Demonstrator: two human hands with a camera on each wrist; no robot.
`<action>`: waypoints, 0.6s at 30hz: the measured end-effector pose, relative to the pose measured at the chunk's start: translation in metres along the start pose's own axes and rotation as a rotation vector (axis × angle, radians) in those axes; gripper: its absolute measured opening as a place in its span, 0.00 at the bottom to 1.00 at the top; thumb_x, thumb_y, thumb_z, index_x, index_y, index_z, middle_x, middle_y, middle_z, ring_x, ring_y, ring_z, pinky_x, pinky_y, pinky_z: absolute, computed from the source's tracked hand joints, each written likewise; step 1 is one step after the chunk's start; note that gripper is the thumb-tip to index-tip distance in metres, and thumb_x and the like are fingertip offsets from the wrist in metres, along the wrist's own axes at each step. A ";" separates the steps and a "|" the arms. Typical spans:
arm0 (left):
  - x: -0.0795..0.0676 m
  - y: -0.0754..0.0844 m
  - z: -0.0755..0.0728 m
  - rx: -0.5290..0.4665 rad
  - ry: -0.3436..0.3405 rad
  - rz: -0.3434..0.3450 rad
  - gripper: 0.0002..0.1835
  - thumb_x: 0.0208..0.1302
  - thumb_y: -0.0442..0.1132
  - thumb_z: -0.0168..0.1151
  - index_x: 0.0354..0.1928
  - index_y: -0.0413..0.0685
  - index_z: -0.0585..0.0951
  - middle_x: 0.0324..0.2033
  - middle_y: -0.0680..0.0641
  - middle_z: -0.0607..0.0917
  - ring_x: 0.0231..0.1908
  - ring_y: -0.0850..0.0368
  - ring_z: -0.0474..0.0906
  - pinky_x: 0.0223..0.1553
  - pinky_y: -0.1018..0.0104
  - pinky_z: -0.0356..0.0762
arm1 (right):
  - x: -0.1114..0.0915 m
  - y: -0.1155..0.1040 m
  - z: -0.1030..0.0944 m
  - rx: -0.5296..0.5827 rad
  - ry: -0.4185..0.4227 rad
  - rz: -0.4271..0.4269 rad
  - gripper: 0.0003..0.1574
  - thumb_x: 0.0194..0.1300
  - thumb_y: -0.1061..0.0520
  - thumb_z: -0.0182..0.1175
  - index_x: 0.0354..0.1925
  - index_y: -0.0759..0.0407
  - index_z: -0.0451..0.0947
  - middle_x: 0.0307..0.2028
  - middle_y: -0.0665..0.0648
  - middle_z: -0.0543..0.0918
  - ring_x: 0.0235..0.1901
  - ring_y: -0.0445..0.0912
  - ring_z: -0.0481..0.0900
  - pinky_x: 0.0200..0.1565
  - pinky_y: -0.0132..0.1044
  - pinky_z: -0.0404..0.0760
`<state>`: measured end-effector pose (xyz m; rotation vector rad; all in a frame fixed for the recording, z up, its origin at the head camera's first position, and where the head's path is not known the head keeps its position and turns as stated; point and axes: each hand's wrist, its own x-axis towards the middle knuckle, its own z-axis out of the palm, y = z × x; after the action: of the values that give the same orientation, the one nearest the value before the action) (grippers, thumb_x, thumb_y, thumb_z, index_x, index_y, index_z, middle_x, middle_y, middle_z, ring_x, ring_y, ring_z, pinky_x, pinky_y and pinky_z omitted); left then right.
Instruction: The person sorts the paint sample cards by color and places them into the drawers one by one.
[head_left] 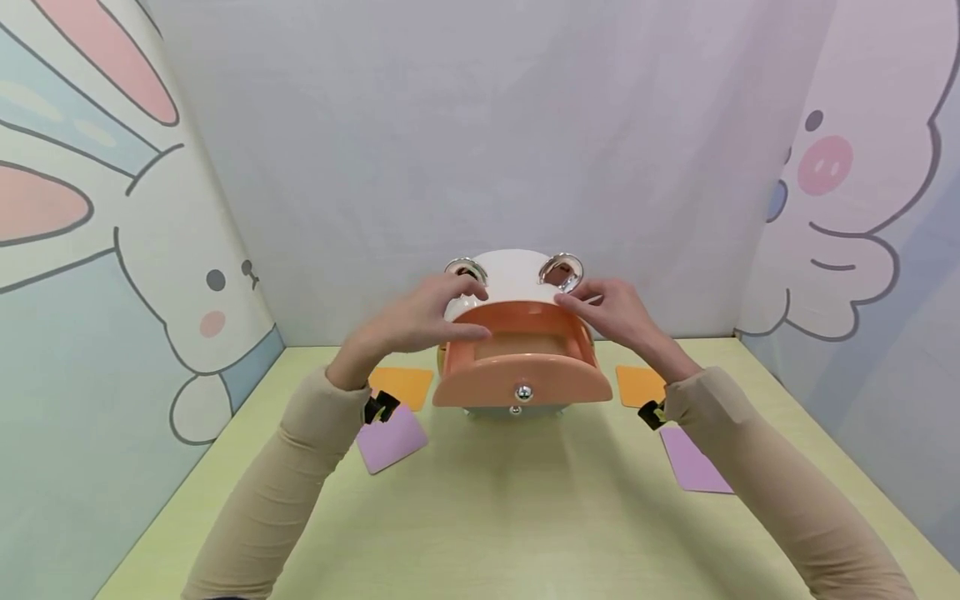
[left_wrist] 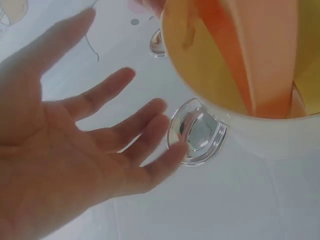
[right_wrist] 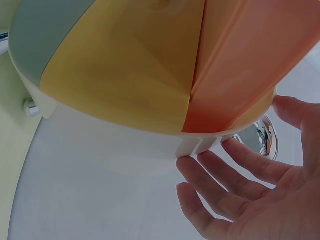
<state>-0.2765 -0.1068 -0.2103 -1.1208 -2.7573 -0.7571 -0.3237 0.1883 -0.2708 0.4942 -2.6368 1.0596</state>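
We see the left hand (head_left: pixel 427 312) spread wide, thumb well apart from the fingers, with no hold on anything; its wrist view shows the little finger overlapping a shiny ring (left_wrist: pixel 197 132), though we cannot tell whether they touch. The right hand (head_left: pixel 611 310) is part closed, thumb at the front edge and fingertips against the outer shell of the white box (head_left: pixel 517 279), in what looks like a light pinch; how hard it presses we cannot tell.

The box stands between the hands, toward the back of the table (head_left: pixel 495 517). Its peach drawer (head_left: pixel 487 382) is pulled out toward us, the round knob (head_left: pixel 523 392) facing forward.

We judge the step in hand to be steadying or taking hold of the box with the drawer out. The next move, as we read it, calls for the left hand to match the right one's grip if the box is to be shifted, with care that the loose drawer does not slide.

Orange cards (head_left: pixel 402 387) and purple cards (head_left: pixel 392 440) lie to both sides, some partly covered by the arms. The pulled-out drawer hides most of the lower front, leaving only a small knob (head_left: pixel 515 410) and a greyish strip. The wrist views cut the box off.
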 end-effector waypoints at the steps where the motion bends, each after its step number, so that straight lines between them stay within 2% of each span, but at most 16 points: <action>1: -0.003 0.002 0.003 -0.010 0.041 0.012 0.25 0.60 0.46 0.68 0.55 0.41 0.75 0.54 0.43 0.77 0.56 0.44 0.69 0.59 0.50 0.70 | 0.000 0.000 0.000 0.002 0.000 0.002 0.27 0.63 0.36 0.60 0.42 0.58 0.84 0.41 0.59 0.87 0.42 0.54 0.85 0.41 0.45 0.86; 3: -0.011 0.008 0.010 -0.055 0.141 0.020 0.22 0.60 0.43 0.67 0.52 0.40 0.76 0.51 0.42 0.78 0.52 0.45 0.71 0.55 0.52 0.74 | 0.000 0.000 0.000 0.004 0.001 0.004 0.27 0.63 0.36 0.60 0.42 0.58 0.83 0.41 0.59 0.87 0.42 0.54 0.85 0.40 0.45 0.86; 7: -0.026 0.025 0.025 -0.178 0.381 0.019 0.12 0.62 0.37 0.64 0.46 0.41 0.79 0.39 0.44 0.83 0.38 0.52 0.77 0.40 0.62 0.79 | 0.000 0.001 0.000 0.005 0.000 0.008 0.27 0.63 0.36 0.60 0.42 0.57 0.84 0.41 0.59 0.87 0.42 0.54 0.85 0.38 0.43 0.86; 9: -0.032 0.033 0.033 -0.258 0.459 0.009 0.07 0.63 0.35 0.62 0.43 0.42 0.79 0.34 0.44 0.84 0.30 0.54 0.78 0.34 0.66 0.80 | 0.000 0.001 0.000 0.007 0.001 0.012 0.27 0.63 0.36 0.60 0.42 0.57 0.84 0.41 0.59 0.87 0.42 0.54 0.84 0.37 0.42 0.86; 10: -0.034 0.036 0.037 -0.305 0.476 0.004 0.05 0.64 0.34 0.61 0.41 0.42 0.80 0.31 0.44 0.84 0.28 0.52 0.78 0.31 0.67 0.80 | 0.000 0.001 -0.001 0.006 0.002 0.013 0.27 0.63 0.36 0.60 0.41 0.57 0.84 0.41 0.59 0.87 0.43 0.54 0.84 0.37 0.42 0.86; 13: -0.042 0.046 0.051 -0.439 0.447 -0.044 0.04 0.66 0.35 0.59 0.37 0.42 0.81 0.27 0.42 0.85 0.24 0.49 0.79 0.26 0.66 0.81 | -0.001 0.001 -0.001 0.005 0.007 0.014 0.27 0.63 0.36 0.60 0.41 0.57 0.84 0.41 0.59 0.87 0.43 0.54 0.84 0.37 0.42 0.85; 18: -0.052 0.054 0.081 -0.673 0.299 -0.164 0.10 0.68 0.38 0.58 0.37 0.37 0.83 0.27 0.39 0.86 0.24 0.50 0.83 0.27 0.59 0.84 | -0.002 0.001 0.000 0.008 0.010 0.023 0.26 0.63 0.36 0.60 0.41 0.57 0.83 0.41 0.59 0.87 0.43 0.53 0.84 0.35 0.39 0.85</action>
<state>-0.1929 -0.0685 -0.2716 -0.7509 -2.4048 -1.7947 -0.3226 0.1895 -0.2720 0.4608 -2.6369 1.0765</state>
